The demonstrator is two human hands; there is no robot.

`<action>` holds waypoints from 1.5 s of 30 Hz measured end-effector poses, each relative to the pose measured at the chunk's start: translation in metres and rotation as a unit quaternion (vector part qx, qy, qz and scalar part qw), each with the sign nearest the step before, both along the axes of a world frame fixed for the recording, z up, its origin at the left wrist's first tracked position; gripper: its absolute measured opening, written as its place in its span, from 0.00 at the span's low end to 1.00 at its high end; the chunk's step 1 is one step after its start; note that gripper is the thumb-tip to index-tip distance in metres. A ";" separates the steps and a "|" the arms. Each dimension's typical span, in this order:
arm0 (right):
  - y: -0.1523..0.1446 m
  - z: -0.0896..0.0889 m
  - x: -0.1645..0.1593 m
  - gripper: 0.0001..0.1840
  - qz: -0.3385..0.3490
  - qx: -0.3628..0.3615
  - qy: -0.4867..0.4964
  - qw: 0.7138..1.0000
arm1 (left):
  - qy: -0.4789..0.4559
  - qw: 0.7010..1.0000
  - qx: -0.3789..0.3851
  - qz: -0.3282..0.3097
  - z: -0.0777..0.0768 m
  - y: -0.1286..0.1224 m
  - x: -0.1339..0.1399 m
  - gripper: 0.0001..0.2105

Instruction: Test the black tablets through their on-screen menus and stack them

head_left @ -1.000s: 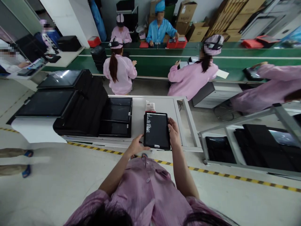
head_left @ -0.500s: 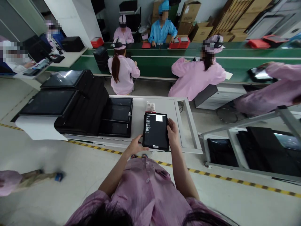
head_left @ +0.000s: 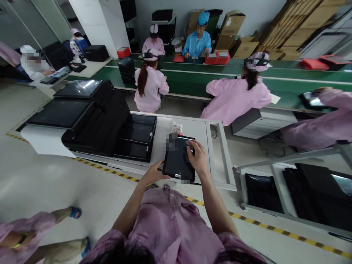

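Note:
A black tablet (head_left: pixel 176 161) is above the near part of a grey cart top, tilted slightly, with a white label at its lower edge. My left hand (head_left: pixel 153 174) grips its lower left edge, thumb along the near side and fingers partly hidden underneath. Over the upper right of the screen lies my right hand (head_left: pixel 198 158), fingers stretched out and bent a little. Whether its fingertips touch the glass I cannot tell. The screen is mostly dark. Just beyond the tablet lies a small white packet with printing (head_left: pixel 176 128).
Stacked black screens (head_left: pixel 63 113) and trays with dark panels (head_left: pixel 139 128) fill the cart's left side. Its frame (head_left: pixel 227 157) ends at the right, near another cart (head_left: pixel 277 205). Co-workers sit along a green conveyor (head_left: pixel 184 79). A person (head_left: pixel 30 234) walks at lower left.
My right hand has left the tablet's right edge and moved onto its screen. Text and a white square on the screen are gone. The person at lower left has come further into view.

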State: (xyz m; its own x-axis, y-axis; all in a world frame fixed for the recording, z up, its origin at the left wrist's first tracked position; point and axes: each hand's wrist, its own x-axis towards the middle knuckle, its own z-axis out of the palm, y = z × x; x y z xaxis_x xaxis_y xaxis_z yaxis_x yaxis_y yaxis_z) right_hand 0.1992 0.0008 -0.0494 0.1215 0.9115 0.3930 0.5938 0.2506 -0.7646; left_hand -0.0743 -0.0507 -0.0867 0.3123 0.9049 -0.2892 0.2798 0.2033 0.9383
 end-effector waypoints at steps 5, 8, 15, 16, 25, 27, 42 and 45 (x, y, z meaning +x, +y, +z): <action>0.008 -0.005 -0.001 0.17 0.026 0.022 -0.034 0.999 | -0.009 1.000 0.000 0.016 -0.003 -0.004 -0.001 0.47; 0.011 -0.010 0.004 0.17 0.040 0.014 -0.062 0.997 | 0.004 1.000 -0.004 0.013 -0.007 -0.004 -0.003 0.48; -0.009 -0.002 0.005 0.19 0.021 0.034 -0.076 0.996 | 0.015 1.000 0.015 -0.006 -0.020 -0.004 -0.006 0.48; -0.014 -0.001 0.004 0.18 0.025 0.033 -0.066 0.997 | 0.020 1.000 0.019 -0.010 -0.022 -0.004 -0.007 0.48; -0.036 0.003 -0.008 0.15 0.069 0.042 -0.049 0.996 | 0.021 0.999 0.038 -0.027 -0.031 -0.003 -0.011 0.45; -0.037 0.003 -0.009 0.15 0.071 0.044 -0.048 0.995 | 0.019 0.999 0.039 -0.025 -0.032 -0.003 -0.011 0.45; -0.032 -0.003 -0.006 0.18 0.048 0.051 -0.080 0.994 | 0.007 0.998 0.057 -0.021 -0.029 -0.007 -0.007 0.43; -0.030 -0.004 -0.006 0.19 0.038 0.052 -0.087 0.994 | 0.009 0.998 0.060 -0.026 -0.029 -0.007 -0.008 0.43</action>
